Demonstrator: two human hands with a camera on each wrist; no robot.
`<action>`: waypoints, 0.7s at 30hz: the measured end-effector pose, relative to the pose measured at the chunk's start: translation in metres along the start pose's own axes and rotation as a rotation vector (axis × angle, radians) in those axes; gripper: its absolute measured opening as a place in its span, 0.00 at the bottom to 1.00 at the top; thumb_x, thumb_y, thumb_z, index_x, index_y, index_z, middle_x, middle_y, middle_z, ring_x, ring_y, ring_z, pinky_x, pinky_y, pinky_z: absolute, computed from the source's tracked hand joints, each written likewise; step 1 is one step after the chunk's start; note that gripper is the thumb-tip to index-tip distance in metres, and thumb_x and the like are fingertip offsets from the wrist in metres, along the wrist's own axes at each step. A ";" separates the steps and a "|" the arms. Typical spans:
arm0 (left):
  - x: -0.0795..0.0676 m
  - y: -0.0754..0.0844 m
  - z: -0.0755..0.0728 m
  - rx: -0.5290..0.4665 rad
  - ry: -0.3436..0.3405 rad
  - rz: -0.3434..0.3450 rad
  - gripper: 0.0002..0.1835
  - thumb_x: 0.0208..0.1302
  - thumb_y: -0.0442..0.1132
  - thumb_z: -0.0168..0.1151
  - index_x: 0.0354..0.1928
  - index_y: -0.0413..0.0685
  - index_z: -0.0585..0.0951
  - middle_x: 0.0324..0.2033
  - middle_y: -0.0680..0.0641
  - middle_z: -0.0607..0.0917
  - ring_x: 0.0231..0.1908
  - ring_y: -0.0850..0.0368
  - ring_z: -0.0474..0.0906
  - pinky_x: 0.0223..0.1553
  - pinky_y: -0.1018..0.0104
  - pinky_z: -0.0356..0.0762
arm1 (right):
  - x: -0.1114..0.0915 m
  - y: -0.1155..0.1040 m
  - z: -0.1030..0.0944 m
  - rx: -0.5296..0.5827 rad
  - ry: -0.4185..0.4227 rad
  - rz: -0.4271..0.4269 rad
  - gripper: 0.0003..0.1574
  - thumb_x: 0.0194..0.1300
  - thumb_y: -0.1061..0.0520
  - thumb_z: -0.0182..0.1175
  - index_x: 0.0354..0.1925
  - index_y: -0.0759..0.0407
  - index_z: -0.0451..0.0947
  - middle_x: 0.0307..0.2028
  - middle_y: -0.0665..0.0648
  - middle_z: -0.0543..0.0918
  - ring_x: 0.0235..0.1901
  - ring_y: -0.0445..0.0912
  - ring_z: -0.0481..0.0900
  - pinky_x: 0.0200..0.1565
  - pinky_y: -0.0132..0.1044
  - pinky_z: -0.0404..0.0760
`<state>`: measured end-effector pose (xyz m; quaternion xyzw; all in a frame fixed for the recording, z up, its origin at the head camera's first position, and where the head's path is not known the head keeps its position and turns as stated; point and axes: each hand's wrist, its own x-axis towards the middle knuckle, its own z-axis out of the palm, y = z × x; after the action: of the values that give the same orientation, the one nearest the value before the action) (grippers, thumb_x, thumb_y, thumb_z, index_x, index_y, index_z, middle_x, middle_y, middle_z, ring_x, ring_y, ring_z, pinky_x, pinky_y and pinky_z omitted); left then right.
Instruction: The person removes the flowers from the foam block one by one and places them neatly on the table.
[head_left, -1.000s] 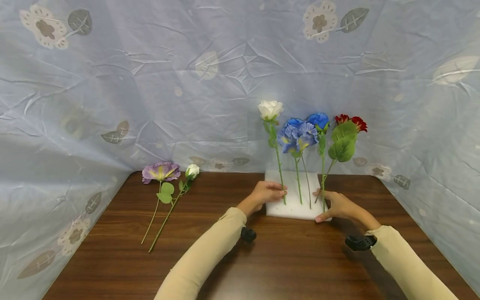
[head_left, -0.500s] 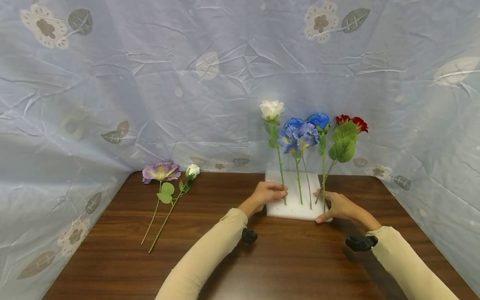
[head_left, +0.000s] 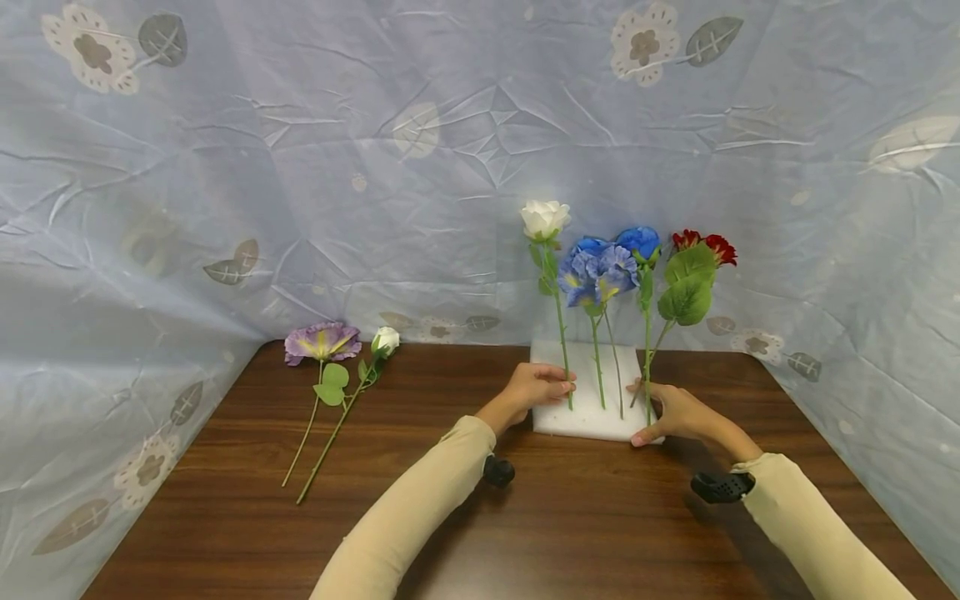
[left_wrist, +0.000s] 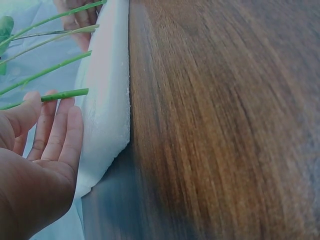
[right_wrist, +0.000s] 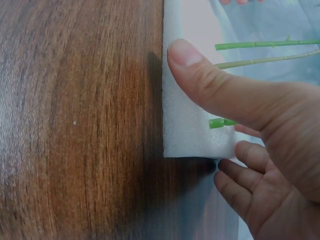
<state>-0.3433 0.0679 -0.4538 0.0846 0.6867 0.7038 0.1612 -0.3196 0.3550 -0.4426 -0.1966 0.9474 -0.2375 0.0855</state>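
At the left side of a white foam block (head_left: 577, 423), my left hand (head_left: 528, 389) pinches the lower stem of a white rose (head_left: 545, 219). Its green stem (left_wrist: 75, 93) lies between thumb and fingers in the left wrist view, its end right at the foam. My right hand (head_left: 675, 411) grips the block's right front corner, thumb (right_wrist: 200, 70) on the foam and other fingers round the side. Right of the white rose stand a blue-violet iris-like flower (head_left: 585, 275), blue roses (head_left: 639, 241) and red flowers (head_left: 720, 248) with large green leaves, their stems reaching the foam.
On the left of the brown wooden table (head_left: 450, 483) lie a purple flower (head_left: 321, 343) and a white rosebud (head_left: 386, 342), stems toward the front. A patterned pale curtain (head_left: 450, 167) hangs behind and at both sides.
The white rose and my left hand have shifted very slightly to the right. My right hand keeps its place on the foam block.
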 end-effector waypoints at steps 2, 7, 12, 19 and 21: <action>0.000 0.000 0.000 0.002 0.000 -0.002 0.12 0.66 0.27 0.66 0.51 0.32 0.85 0.50 0.38 0.89 0.49 0.47 0.88 0.52 0.57 0.87 | 0.000 0.000 0.000 0.001 -0.001 0.000 0.61 0.43 0.41 0.84 0.68 0.66 0.71 0.70 0.78 0.66 0.65 0.75 0.69 0.60 0.66 0.76; 0.001 -0.002 0.000 0.008 0.000 0.000 0.12 0.65 0.28 0.68 0.50 0.33 0.86 0.50 0.39 0.89 0.49 0.49 0.89 0.51 0.60 0.88 | 0.000 -0.001 -0.001 0.005 -0.003 -0.004 0.60 0.43 0.42 0.84 0.68 0.66 0.71 0.70 0.78 0.66 0.65 0.75 0.69 0.60 0.66 0.77; 0.001 -0.004 0.000 0.016 -0.007 0.000 0.12 0.65 0.28 0.69 0.49 0.32 0.86 0.49 0.39 0.89 0.48 0.50 0.89 0.50 0.63 0.88 | 0.000 -0.001 0.000 0.011 -0.003 0.000 0.60 0.43 0.42 0.84 0.68 0.66 0.71 0.69 0.78 0.67 0.64 0.75 0.70 0.59 0.65 0.78; -0.002 -0.002 0.000 0.031 -0.021 0.004 0.12 0.66 0.28 0.67 0.50 0.32 0.86 0.50 0.38 0.89 0.51 0.48 0.88 0.53 0.61 0.87 | 0.001 0.001 0.000 0.015 -0.002 0.010 0.61 0.43 0.42 0.84 0.69 0.66 0.70 0.70 0.78 0.67 0.66 0.75 0.69 0.61 0.65 0.77; -0.002 -0.002 0.000 0.030 -0.020 0.007 0.12 0.66 0.28 0.66 0.51 0.32 0.86 0.50 0.37 0.89 0.51 0.47 0.88 0.53 0.61 0.86 | 0.001 0.002 0.000 0.014 -0.001 0.008 0.62 0.43 0.42 0.84 0.69 0.66 0.70 0.70 0.78 0.66 0.66 0.75 0.68 0.61 0.65 0.77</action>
<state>-0.3407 0.0675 -0.4554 0.0965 0.6953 0.6931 0.1642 -0.3212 0.3557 -0.4435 -0.1923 0.9465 -0.2436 0.0881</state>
